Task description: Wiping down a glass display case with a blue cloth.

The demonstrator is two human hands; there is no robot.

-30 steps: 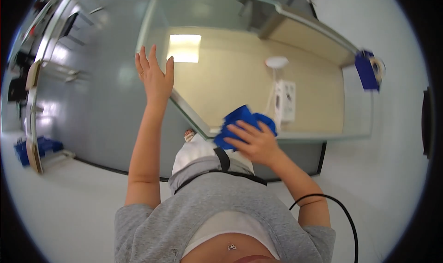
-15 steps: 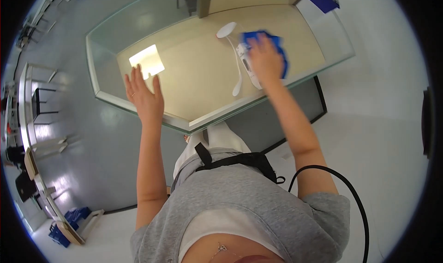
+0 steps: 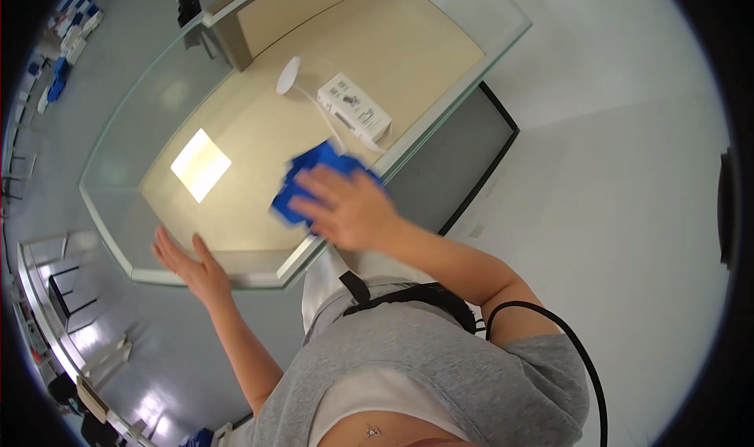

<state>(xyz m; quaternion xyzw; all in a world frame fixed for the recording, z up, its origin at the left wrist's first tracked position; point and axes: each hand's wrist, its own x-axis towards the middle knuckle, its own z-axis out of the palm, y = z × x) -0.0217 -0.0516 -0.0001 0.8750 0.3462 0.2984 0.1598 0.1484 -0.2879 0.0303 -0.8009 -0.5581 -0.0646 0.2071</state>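
My right hand [image 3: 353,207] presses flat on a crumpled blue cloth [image 3: 294,184] with the fingers spread over it. The cloth lies near the close edge of a glass-topped display counter [image 3: 259,211]. My left hand [image 3: 196,266] is open over the counter's near left corner, fingers stretched and thumb apart, holding nothing. Beyond the cloth, a white printed box [image 3: 357,105] is seen in the counter. Beside it is a white lamp-like item with a round head [image 3: 289,76]; the cloth and hand hide part of its stem.
A bright square light reflection [image 3: 201,164] shows on the glass. A beige upright panel [image 3: 306,11] stands at the far side. A black cable [image 3: 577,345] hangs by my right arm. Tables and chairs [image 3: 67,306] stand off to the left.
My right hand has moved left and nearer with the blue cloth, uncovering the white box. The view has turned, so the counter appears shifted left. My left hand stays open.
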